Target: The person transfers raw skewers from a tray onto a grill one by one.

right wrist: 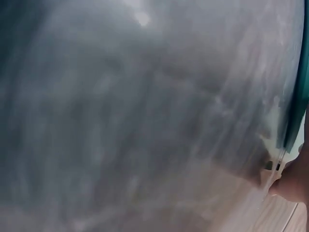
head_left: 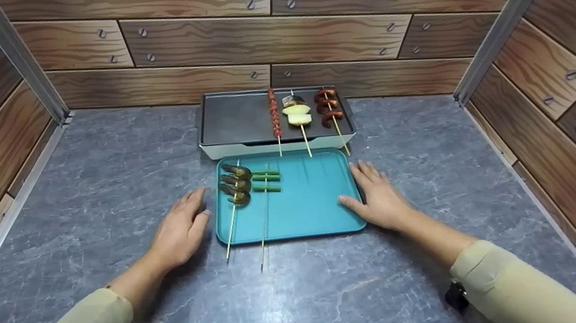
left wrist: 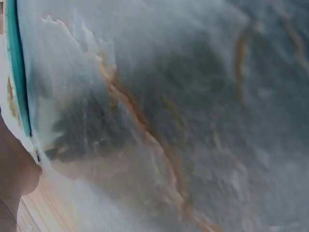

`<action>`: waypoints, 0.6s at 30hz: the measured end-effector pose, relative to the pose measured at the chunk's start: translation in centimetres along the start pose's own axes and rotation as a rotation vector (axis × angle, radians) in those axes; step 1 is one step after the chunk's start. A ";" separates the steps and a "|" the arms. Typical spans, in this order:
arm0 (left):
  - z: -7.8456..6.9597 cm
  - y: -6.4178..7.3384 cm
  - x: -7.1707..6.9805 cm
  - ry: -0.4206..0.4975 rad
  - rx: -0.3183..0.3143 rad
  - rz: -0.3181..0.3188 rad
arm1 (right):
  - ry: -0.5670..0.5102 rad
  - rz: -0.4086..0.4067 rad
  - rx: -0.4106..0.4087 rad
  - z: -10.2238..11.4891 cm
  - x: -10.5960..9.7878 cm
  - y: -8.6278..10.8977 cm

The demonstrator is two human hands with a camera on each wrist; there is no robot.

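Note:
A teal tray [head_left: 313, 201] lies on the table. On its left side are a skewer of dark curled pieces [head_left: 237, 185] and a skewer of short green stalks [head_left: 266, 175], their sticks jutting past the front rim. My left hand [head_left: 180, 229] is just left of the tray, apart from it, fingers relaxed and holding nothing. At the right rim is my right hand [head_left: 380, 197], fingers extended along the outside and thumb over the edge; firm contact is unclear. Both wrist views show mostly tabletop, with a sliver of each hand at the tray's edge.
Behind the tray stands a griddle [head_left: 235, 119] with a light base. Across its right half lie a skewer of small red pieces [head_left: 274, 114], one of pale slices [head_left: 298, 119] and one of dark reddish curls [head_left: 329, 106]. Wood-patterned walls [head_left: 200, 37] enclose the back and sides.

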State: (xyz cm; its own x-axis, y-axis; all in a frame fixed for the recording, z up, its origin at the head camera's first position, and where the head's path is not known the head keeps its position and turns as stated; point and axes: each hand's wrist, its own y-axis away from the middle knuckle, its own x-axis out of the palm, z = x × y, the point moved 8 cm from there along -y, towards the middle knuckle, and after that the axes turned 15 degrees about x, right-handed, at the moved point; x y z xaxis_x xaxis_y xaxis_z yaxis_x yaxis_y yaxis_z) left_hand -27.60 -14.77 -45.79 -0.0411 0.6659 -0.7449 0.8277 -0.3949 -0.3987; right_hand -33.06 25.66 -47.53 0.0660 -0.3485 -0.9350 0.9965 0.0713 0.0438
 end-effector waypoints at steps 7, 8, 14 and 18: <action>-1.0 0.2 -1.4 0.081 -0.062 -0.048 | 0.006 0.057 -0.002 -0.2 0.8 -0.3; -1.2 0.3 -1.6 0.094 -0.072 -0.047 | 0.005 0.057 -0.004 -0.2 0.9 -0.2; -2.5 0.6 -2.1 0.196 -0.159 -0.009 | 0.005 0.053 -0.008 -0.2 1.2 -0.1; -2.8 0.7 -2.2 0.275 -0.256 -0.003 | 0.000 0.045 -0.012 -0.2 1.2 -0.1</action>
State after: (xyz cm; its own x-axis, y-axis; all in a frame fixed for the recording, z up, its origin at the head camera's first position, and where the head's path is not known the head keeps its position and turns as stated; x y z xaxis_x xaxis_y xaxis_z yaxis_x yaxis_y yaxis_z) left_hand -25.35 -14.73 -42.94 0.0797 0.8256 -0.5586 0.9425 -0.2449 -0.2274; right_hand -33.08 25.43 -48.69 0.1111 -0.3445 -0.9322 0.9918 0.0981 0.0820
